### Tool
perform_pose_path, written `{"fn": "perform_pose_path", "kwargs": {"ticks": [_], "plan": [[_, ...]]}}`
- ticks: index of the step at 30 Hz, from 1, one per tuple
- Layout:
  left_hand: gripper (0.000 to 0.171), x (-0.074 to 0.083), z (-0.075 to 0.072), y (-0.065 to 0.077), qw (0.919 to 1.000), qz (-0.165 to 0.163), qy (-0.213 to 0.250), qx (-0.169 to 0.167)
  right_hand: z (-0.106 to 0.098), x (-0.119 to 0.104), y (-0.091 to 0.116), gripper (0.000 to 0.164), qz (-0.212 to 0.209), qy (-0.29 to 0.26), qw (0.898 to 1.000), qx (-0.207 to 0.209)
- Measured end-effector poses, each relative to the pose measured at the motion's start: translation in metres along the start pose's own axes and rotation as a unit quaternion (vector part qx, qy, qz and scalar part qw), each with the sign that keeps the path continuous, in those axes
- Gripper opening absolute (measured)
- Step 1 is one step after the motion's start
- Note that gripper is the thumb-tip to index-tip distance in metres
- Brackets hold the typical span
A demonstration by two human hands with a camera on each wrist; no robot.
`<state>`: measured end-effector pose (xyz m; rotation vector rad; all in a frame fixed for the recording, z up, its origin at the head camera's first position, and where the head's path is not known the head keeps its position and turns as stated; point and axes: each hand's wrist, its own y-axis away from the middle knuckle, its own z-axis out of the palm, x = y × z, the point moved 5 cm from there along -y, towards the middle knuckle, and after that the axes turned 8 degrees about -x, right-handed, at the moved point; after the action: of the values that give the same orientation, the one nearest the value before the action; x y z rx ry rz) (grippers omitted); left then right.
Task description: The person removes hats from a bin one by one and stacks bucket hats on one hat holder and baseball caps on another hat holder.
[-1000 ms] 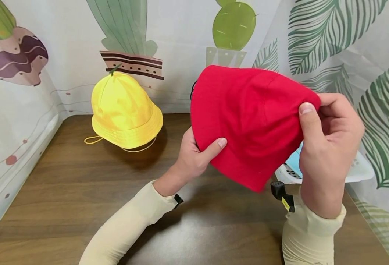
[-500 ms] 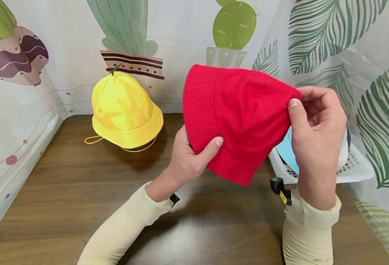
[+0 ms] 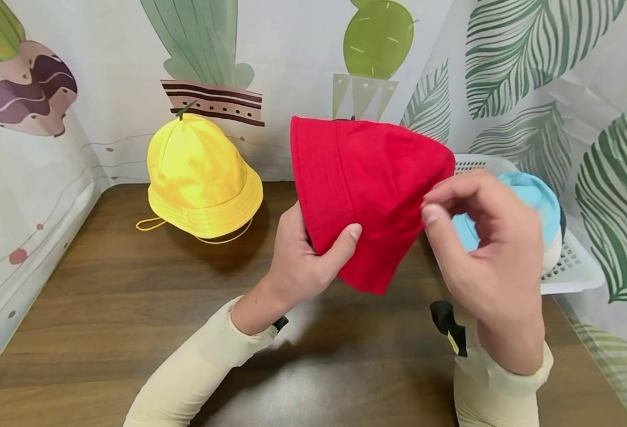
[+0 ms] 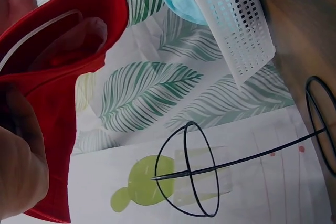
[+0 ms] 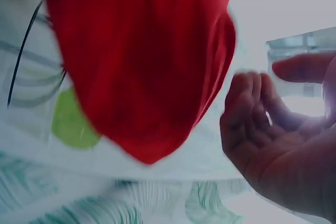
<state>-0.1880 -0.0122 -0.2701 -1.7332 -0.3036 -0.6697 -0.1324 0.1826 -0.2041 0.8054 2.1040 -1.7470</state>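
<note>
A red bucket hat (image 3: 372, 184) is held on its side above the table, crown toward the right. My left hand (image 3: 308, 255) grips its brim, thumb on the outside and the other fingers inside. In the left wrist view the hat's opening shows a white band and pale lining. My right hand (image 3: 489, 249) hovers by the crown, fingers bent and the thumb apart from them; in the right wrist view a gap separates this hand (image 5: 273, 124) from the hat. A black wire stand (image 4: 189, 171) rises behind the red hat, mostly hidden from the head view.
At the back left a yellow bucket hat (image 3: 201, 172) with a green stem sits raised above a ring base. A white plastic basket (image 3: 580, 270) at the right holds a light blue hat (image 3: 537, 198) and other headwear. Patterned cloth (image 3: 292, 59) backs the wooden table (image 3: 79, 326).
The red hat has moved left with my left hand. My right hand has let go of its crown and drawn slightly down and away, so more of the basket shows.
</note>
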Motion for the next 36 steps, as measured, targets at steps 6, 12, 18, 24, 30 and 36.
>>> {"fn": "perform_pose_path", "kwargs": {"ticks": [6, 12, 18, 24, 30, 36], "plan": [[0.023, 0.008, 0.001, 0.0, 0.9994, 0.022, -0.028, -0.004, 0.029, -0.018, 0.005, 0.015, -0.027, 0.028, 0.991, -0.13], [0.027, 0.015, 0.002, 0.0, 0.9977, 0.036, -0.054, -0.015, 0.041, -0.021, 0.005, 0.025, -0.007, 0.041, 0.985, -0.167], [0.034, 0.015, 0.005, -0.002, 0.9967, 0.023, -0.053, -0.057, 0.044, -0.017, 0.007, 0.032, 0.019, 0.04, 0.984, -0.171], [0.047, 0.013, 0.008, -0.001, 0.9923, 0.003, -0.05, -0.114, 0.045, -0.01, 0.008, 0.039, 0.043, 0.049, 0.983, -0.171], [0.054, 0.012, 0.009, -0.002, 0.9868, -0.005, -0.062, -0.15, 0.043, -0.005, 0.008, 0.038, 0.049, 0.04, 0.984, -0.168], [0.054, 0.01, 0.01, -0.004, 0.9824, -0.02, -0.049, -0.179, 0.041, -0.003, 0.008, 0.032, 0.044, 0.02, 0.985, -0.163]]}}
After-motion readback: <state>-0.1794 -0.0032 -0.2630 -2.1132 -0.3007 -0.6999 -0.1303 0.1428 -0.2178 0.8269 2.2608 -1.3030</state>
